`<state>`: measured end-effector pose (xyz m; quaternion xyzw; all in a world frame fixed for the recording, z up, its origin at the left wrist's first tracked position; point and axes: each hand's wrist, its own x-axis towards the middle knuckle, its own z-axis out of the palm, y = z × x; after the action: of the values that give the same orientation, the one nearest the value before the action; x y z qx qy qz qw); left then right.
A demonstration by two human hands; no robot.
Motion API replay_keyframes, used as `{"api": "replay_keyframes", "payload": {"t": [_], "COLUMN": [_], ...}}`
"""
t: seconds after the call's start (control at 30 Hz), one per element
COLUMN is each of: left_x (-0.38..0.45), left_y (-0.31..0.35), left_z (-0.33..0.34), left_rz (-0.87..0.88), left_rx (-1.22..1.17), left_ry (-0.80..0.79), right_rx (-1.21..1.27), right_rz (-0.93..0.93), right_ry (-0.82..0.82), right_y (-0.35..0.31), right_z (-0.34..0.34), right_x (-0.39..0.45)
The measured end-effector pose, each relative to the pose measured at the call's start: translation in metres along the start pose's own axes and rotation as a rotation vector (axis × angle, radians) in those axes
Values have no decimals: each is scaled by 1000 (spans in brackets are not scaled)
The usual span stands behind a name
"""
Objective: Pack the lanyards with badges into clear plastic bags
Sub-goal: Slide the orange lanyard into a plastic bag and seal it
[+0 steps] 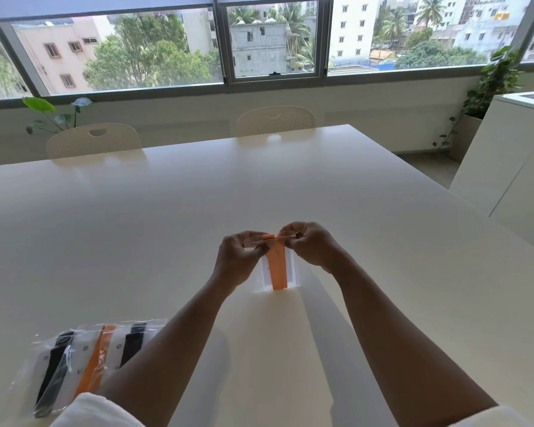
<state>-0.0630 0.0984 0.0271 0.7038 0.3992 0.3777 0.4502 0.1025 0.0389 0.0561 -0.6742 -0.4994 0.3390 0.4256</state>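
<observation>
Upright, orange lanyard (277,269) on white badge in clear bag, top pinched by left hand (239,260) and right hand (309,246)

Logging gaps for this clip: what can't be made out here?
- Bag mouth, head view: left hand and right hand cover it, sealed or not unclear.
- Badge print: too small.
- Packed bags count: overlapped, left forearm hides part.

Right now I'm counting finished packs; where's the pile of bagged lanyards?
Head view: the bagged lanyards lie near-left on the table, beside the left forearm.
</observation>
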Motion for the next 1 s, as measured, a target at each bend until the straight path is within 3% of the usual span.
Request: {"api": "replay_keyframes", "payload": {"t": [0.4,0.67,1.0], "left_x": [6,4,3], "left_y": [7,8,11], "left_z": [2,1,2], "left_rz": [-41,-10,4], "left_rx": [41,62,103], "left_ry": [8,10,6], "right_rx": [-76,200,91], "right_rz": [-53,2,110], "right_ry": [136,122,103], "right_y": [5,4,1], "right_z": [8,-5,-11], "right_x": [0,-10,-13]}}
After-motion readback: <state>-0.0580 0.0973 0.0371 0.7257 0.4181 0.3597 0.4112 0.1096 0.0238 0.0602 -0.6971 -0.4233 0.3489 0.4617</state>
